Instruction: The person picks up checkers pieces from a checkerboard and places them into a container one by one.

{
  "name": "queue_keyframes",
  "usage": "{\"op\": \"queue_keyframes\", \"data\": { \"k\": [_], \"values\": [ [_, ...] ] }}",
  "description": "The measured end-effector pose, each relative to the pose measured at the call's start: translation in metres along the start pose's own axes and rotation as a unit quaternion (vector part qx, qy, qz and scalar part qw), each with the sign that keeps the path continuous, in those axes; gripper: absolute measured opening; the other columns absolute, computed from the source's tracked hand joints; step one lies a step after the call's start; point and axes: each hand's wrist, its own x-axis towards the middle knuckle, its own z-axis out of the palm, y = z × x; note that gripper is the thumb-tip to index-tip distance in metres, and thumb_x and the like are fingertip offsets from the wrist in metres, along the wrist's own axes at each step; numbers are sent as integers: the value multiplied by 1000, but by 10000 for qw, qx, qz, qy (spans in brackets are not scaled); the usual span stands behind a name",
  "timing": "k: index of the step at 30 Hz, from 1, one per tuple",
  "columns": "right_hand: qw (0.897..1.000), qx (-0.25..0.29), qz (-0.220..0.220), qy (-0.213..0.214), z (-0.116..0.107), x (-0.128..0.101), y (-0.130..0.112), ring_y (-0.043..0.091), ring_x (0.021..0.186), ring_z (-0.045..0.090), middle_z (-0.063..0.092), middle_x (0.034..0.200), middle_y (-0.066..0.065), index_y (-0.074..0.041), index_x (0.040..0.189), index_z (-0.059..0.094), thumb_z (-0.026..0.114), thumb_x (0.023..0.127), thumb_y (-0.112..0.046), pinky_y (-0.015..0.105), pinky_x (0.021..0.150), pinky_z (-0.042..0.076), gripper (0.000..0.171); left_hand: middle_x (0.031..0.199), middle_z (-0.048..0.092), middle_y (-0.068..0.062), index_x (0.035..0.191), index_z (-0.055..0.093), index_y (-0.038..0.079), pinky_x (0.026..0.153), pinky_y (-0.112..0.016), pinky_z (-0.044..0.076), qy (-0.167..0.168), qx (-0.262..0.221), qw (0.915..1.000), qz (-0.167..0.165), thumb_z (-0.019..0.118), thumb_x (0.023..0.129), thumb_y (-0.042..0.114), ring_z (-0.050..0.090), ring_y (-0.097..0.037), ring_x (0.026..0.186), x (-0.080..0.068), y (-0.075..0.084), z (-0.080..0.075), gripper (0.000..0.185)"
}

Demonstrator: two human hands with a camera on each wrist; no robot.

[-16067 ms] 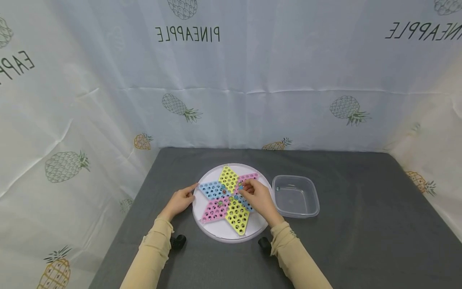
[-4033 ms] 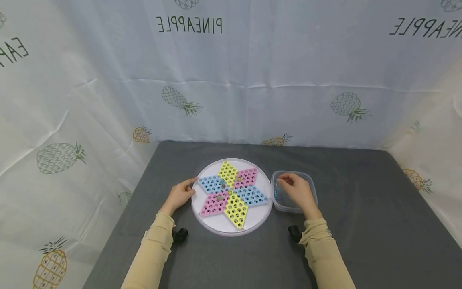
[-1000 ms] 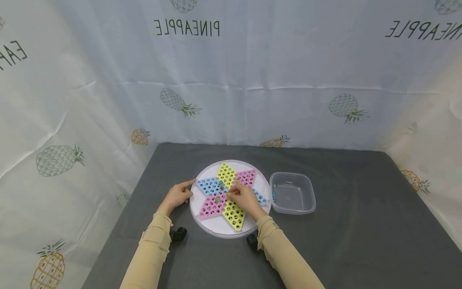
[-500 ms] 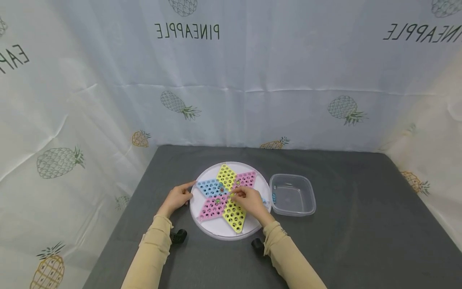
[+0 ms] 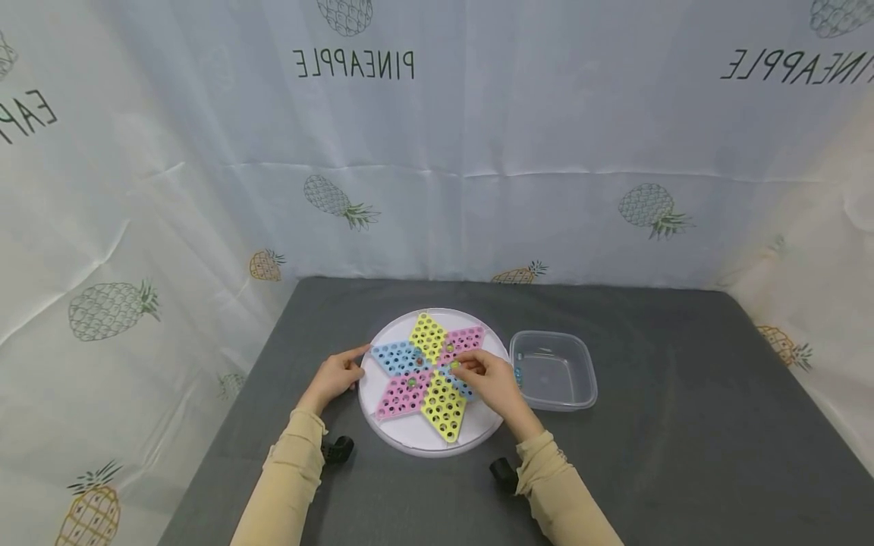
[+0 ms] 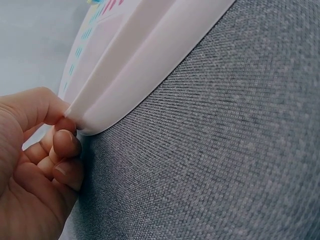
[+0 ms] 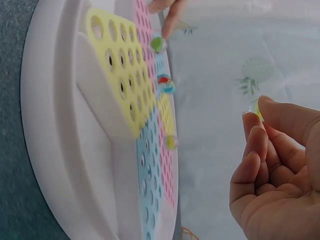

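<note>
The round white Chinese checkers board [image 5: 392, 436] carries a star of yellow, pink and blue holed sections. My left hand [image 5: 334, 379] holds its left rim, index finger on the edge and the other fingers curled below. Over the right blue section, my right hand [image 5: 488, 379] pinches a clear marble with yellow-green inside [image 7: 255, 108] between thumb and fingertip, raised off the holes. Still seated on the board are a green marble [image 7: 158, 45], a red-and-blue marble [image 7: 166, 84] and a yellow marble [image 7: 171, 142].
Close against the board's right side stands a clear plastic box [image 5: 580, 379], with blue marbles [image 5: 518, 377] along its left wall. A dark grey cloth [image 5: 683, 425] covers the table. Printed pineapple curtains [image 5: 546, 136] hang behind and at the sides.
Since 16 seconds ago, blue marbles have gone from the board's middle into the box. In the last second my right hand has lifted the yellow-green marble from the centre and drawn it rightward.
</note>
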Motion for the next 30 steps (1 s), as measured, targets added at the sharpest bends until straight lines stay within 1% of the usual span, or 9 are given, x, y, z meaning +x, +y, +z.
{"op": "queue_keyframes", "data": {
  "k": [3,6,8,15,20,26,30],
  "values": [
    [9999,31,4,151,-8,-1,2,10,75,57,66,87,3,-12,101,70,69,81,-22,22,68,46,22,63,46,0,137,48,18,56,-28,36,-7,-31,10000,-9,55,82,12,44,-14,56,0,-1,0,55],
    [9993,14,120,351,-16,-2,6,10,78,57,66,90,4,-12,102,69,69,81,-22,23,70,46,23,62,46,0,137,48,18,56,-28,36,-19,-39,10000,11,55,82,12,44,-15,56,1,-2,0,56],
    [9986,-4,219,473,-21,-2,8,11,79,57,66,91,5,-12,102,69,69,82,-22,23,72,46,23,62,46,0,137,49,19,56,-27,36,-15,-18,10000,51,55,82,12,44,-14,56,2,-3,0,56],
    [9966,-98,275,771,-37,-2,19,12,82,58,67,94,9,-9,104,68,69,82,-22,22,73,47,25,62,46,0,136,50,18,56,-28,36,24,-44,9998,187,56,82,12,44,-14,56,4,-5,0,55],
    [9954,-236,345,868,-49,-3,27,11,82,58,67,95,9,-9,105,68,69,82,-22,20,72,46,26,63,47,0,136,50,18,56,-28,36,-7,-79,9998,156,56,82,11,44,-14,57,4,-5,0,54],
    [9938,-592,216,916,-61,0,35,12,82,60,68,95,10,-9,104,68,68,83,-24,21,72,47,27,63,48,0,136,50,17,56,-28,37,6,-72,9997,218,56,83,10,44,-14,56,6,-7,0,54],
    [9918,-789,230,977,-66,0,41,14,83,60,68,95,10,-8,104,68,68,83,-26,23,71,47,28,62,48,0,135,51,16,55,-27,37,-27,-198,9994,269,56,82,9,44,-14,55,7,-9,0,54]
  ]
}}
